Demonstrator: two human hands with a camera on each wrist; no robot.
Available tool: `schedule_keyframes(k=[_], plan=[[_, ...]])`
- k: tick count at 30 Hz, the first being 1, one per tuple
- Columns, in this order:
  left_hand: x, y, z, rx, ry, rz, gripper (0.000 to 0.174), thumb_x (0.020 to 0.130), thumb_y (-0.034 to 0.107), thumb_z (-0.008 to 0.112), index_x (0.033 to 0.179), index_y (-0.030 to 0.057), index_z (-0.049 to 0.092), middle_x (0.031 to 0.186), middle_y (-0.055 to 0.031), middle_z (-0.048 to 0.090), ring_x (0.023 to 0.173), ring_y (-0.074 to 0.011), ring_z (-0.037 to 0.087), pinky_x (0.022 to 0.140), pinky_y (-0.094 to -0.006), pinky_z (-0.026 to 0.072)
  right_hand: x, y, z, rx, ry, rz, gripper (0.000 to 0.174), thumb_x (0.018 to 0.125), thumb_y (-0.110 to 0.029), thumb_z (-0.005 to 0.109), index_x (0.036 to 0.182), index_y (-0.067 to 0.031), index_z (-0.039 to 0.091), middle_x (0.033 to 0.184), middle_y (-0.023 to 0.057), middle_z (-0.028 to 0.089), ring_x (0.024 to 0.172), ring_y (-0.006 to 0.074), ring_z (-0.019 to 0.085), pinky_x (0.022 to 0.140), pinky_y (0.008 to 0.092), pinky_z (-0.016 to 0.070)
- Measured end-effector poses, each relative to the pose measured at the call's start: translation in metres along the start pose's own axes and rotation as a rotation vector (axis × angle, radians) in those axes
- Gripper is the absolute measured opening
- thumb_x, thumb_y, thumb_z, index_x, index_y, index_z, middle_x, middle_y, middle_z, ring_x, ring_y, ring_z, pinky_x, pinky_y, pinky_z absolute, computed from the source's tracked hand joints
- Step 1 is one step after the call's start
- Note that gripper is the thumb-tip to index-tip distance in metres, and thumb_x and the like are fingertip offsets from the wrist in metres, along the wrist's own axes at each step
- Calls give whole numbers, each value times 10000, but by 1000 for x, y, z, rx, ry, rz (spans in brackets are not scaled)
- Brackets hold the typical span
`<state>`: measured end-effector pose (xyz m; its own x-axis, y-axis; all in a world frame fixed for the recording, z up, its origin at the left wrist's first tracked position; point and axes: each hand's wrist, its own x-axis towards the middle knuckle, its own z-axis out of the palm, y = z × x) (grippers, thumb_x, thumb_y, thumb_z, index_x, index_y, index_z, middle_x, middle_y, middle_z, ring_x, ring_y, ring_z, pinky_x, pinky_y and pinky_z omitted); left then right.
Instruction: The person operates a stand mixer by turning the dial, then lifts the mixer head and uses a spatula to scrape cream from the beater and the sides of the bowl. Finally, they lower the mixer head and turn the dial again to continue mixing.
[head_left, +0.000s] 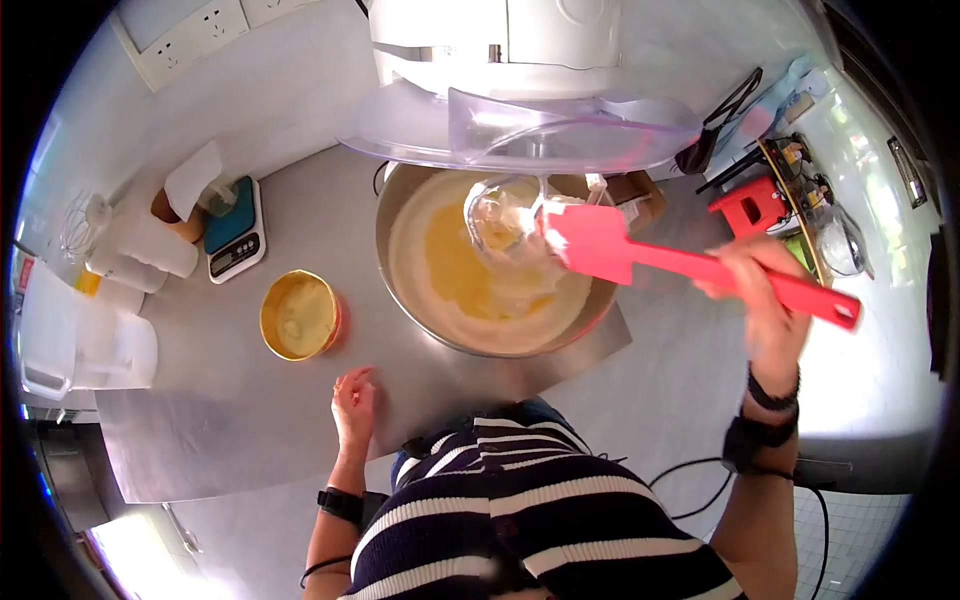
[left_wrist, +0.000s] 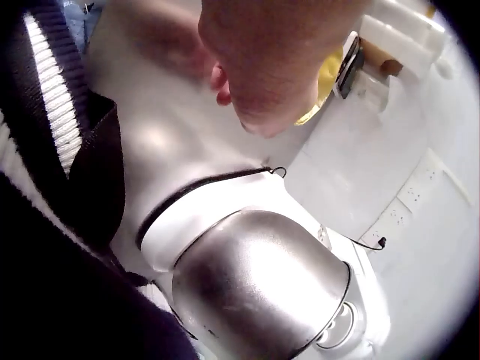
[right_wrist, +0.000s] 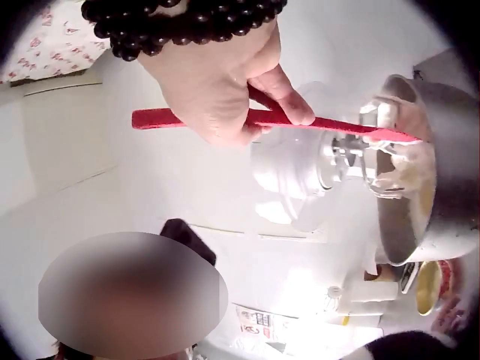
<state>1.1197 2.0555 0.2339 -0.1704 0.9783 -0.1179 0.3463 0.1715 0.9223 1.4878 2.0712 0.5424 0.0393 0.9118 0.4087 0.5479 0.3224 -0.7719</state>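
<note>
My right hand grips the handle of a red spatula, whose blade lies against the batter-coated mixer beater above the steel mixing bowl. The bowl holds pale yellow batter. In the right wrist view the right hand curls round the red spatula and its tip touches the beater. My left hand rests on the steel counter in front of the bowl with loose fingers, holding nothing. The left wrist view shows the left hand from behind and the steel bowl from outside.
A white stand mixer with a clear splash guard is tilted above the bowl. A small yellow bowl sits left of it, a kitchen scale behind. A white jug stands far left; a red object and tools lie right.
</note>
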Motion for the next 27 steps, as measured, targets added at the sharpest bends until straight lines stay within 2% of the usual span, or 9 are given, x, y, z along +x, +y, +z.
schedule_keyframes(k=[4, 10, 13, 16, 19, 22, 25, 27], plan=[[0, -1, -3, 57, 6, 29, 277, 761, 1, 486, 1010, 32, 603, 856, -44, 538, 681, -90, 509, 629, -222, 427, 20, 14, 13, 158, 99, -8, 149, 886, -75, 484, 843, 38, 571, 752, 99, 614, 626, 134, 596, 596, 235, 503], [-3, -7, 3, -14, -34, -22, 289, 755, 20, 489, 1020, 38, 601, 893, -35, 539, 696, -88, 506, 645, -218, 427, 27, 12, 7, 162, 107, 41, 168, 882, -96, 504, 830, 44, 580, 745, 106, 628, 617, 135, 609, 573, 236, 506], [-5, 8, 3, 34, -34, 23, 290, 758, 22, 486, 1024, 37, 600, 889, -40, 542, 684, -97, 509, 640, -226, 435, 28, 17, 5, 176, 107, 21, 167, 880, -92, 501, 826, 44, 582, 728, 107, 626, 599, 138, 608, 561, 236, 505], [-7, -1, 0, 3, -39, -36, 258, 766, 44, 507, 999, 67, 614, 953, -69, 571, 717, -141, 530, 637, -262, 453, 26, 9, 3, 156, 140, 19, 165, 877, -81, 494, 817, 48, 577, 735, 112, 625, 589, 150, 608, 560, 238, 505], [-9, 5, -4, 88, -8, 20, 259, 767, 41, 506, 999, 76, 616, 953, -67, 572, 737, -152, 532, 643, -265, 454, 21, 5, -3, 159, 176, -36, 168, 875, -75, 489, 812, 60, 566, 747, 126, 621, 587, 163, 606, 552, 246, 503], [-9, -6, -1, 40, 3, 50, 279, 757, 21, 483, 1001, 53, 612, 886, -61, 551, 696, -121, 519, 626, -243, 443, 21, 2, -1, 166, 144, -63, 169, 873, -68, 484, 813, 74, 553, 756, 145, 616, 585, 179, 604, 543, 254, 499], [-9, 6, -2, 104, -24, 17, 261, 764, 29, 515, 999, 85, 616, 940, -64, 572, 749, -160, 538, 648, -271, 460, 16, -2, -2, 130, 217, -91, 170, 870, -64, 480, 815, 80, 552, 746, 145, 604, 587, 179, 594, 556, 258, 488], [-9, 7, -2, 93, -26, 25, 256, 764, 32, 519, 996, 83, 615, 937, -64, 571, 743, -158, 537, 648, -271, 459, 14, -5, -1, 111, 184, -119, 170, 869, -61, 479, 809, 79, 555, 737, 135, 594, 589, 175, 587, 570, 260, 480]])
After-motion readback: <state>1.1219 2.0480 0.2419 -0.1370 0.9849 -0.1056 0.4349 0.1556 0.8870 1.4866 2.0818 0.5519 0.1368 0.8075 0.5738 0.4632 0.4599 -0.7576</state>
